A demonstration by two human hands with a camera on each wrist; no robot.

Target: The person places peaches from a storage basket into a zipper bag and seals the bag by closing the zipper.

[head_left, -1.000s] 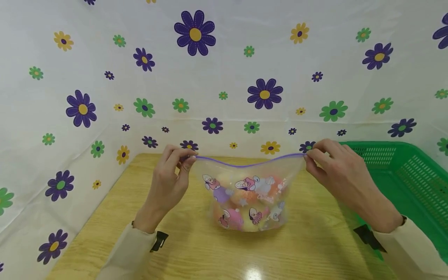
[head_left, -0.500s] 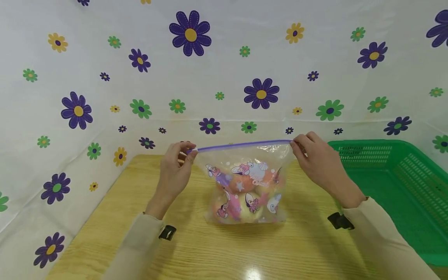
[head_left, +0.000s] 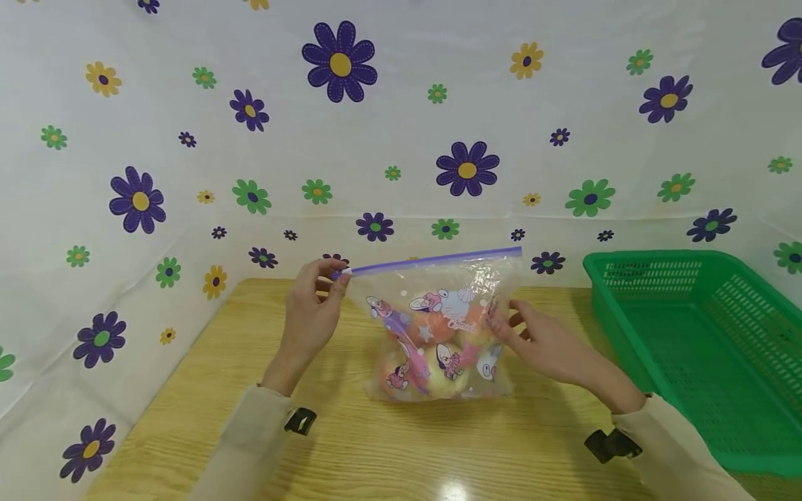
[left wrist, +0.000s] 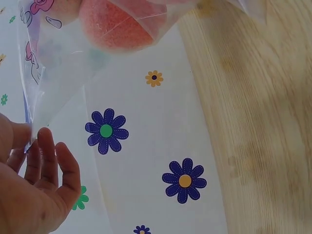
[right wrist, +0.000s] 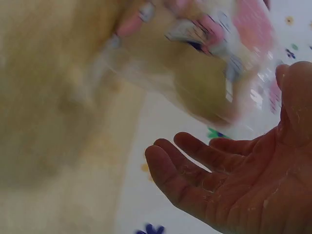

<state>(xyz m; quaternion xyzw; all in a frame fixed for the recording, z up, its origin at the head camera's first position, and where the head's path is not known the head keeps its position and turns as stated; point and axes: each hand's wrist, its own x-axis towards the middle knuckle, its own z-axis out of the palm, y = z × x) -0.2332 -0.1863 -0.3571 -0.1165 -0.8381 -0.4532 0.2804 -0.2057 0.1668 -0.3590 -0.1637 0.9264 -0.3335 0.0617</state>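
A translucent zip bag (head_left: 446, 355) printed with pink and purple cartoon figures is upright over the middle of the table, its purple zip strip (head_left: 438, 259) straight and slanting up to the right. Round fruits, some reddish and some pale yellow, fill its lower part; one reddish fruit (left wrist: 122, 27) shows through the plastic in the left wrist view. My left hand (head_left: 311, 316) pinches the bag's upper left corner between thumb and fingers. Beside the bag's right side is my right hand (head_left: 551, 344), thumb and fingers spread apart in the right wrist view (right wrist: 234, 175).
To the right stands a green plastic basket (head_left: 626, 334) with perforated sides. A white sheet with flowers (head_left: 401, 125) hangs behind and to the left of the wooden table (head_left: 250, 362). Each wrist bears a black strap clip (head_left: 301, 421).
The zip strip has gone from sagging to straight as the bag was raised and drawn up. My right hand has let go of the upper right corner and moved down along the bag's side.
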